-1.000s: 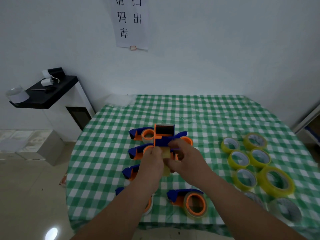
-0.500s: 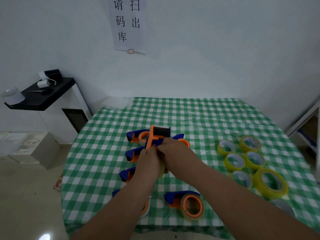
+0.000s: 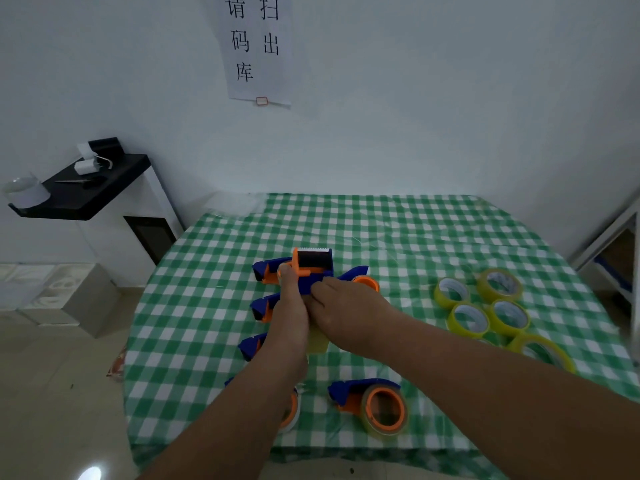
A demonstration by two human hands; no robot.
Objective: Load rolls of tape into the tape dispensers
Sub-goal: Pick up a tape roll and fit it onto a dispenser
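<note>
Head | wall sign [image 3: 254,50] reads 请扫码出库 | hands grip dispenser [image 3: 311,271]

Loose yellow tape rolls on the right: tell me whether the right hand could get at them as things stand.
Probably yes. The loose yellow tape rolls lie uncovered on the tablecloth, with nothing between them and the right hand. But that hand, like the left hand, grips the dispenser, so it must let go first.

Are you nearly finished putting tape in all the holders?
Partway. One loaded dispenser lies at the near table edge. Both hands, left hand and right hand, hold a dispenser with a yellowish roll in it. Loose yellow rolls wait at the right.
</note>
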